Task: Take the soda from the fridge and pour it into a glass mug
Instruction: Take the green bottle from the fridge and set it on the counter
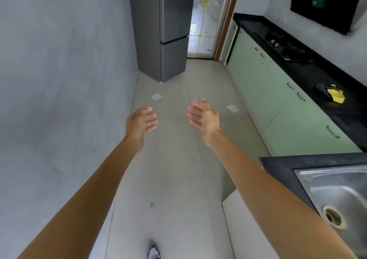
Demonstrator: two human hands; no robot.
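Note:
A tall dark grey fridge (170, 26) stands against the left wall at the far end of the narrow kitchen, both of its doors closed. My left hand (141, 122) and my right hand (204, 117) are stretched out in front of me over the tiled floor, palms facing each other, fingers apart, holding nothing. Both hands are well short of the fridge. No soda and no glass mug are in view.
A black countertop (309, 74) over pale green cabinets (278, 92) runs along the right, with a gas hob (286, 48) and a yellow cloth (335, 96). A steel sink (337, 193) sits at near right. A glass door (206, 20) lies beyond the fridge. A grey wall (59, 80) bounds the left.

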